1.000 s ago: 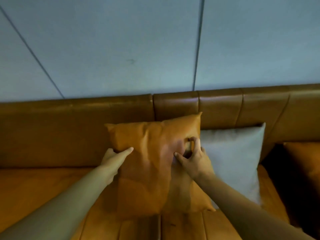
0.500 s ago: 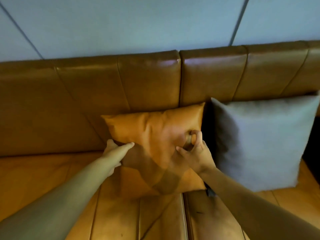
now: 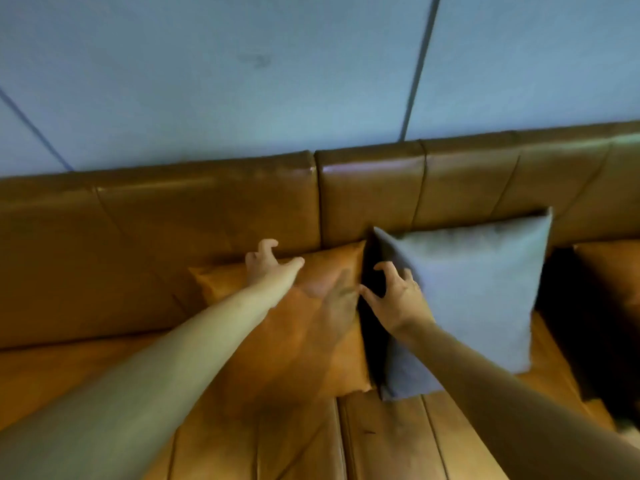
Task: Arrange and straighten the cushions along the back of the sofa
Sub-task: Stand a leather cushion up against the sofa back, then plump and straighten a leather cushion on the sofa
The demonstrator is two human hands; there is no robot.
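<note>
Risk first: the orange cushion (image 3: 287, 327) leans back against the sofa backrest (image 3: 214, 216) with neither hand gripping it, so it may slump forward or slide along the slick leather seat (image 3: 384, 441) if nudged. Left hand (image 3: 265, 263) reaches over the orange cushion's top edge, fingers spread and curled, grip apart, holding nothing; whether the fingertips touch the backrest cannot be told through the blur. Right hand (image 3: 398, 296) hovers in the dark gap just right of the orange cushion, fingers clawed apart, grip empty, close to the left edge of the grey cushion (image 3: 478, 292). Likely next call is a grasp on the grey cushion; a one-edged pull there could twist it, tip it onto the orange cushion, or drag that one out of line. A hasty reach might also crush a corner and leave it creased. Orange cushion: square, smooth leather-like cover close to the sofa's colour, mild wrinkles, top edge roughly level, a shadow of the arms across its face. Grey cushion: matte fabric, standing immediately right of the orange cushion, taller in view, slightly tilted, top corners against the backrest. Farther right of the orange cushion, past the grey one, another orange cushion (image 3: 613, 282) is partly visible at the frame edge in shadow.
</note>
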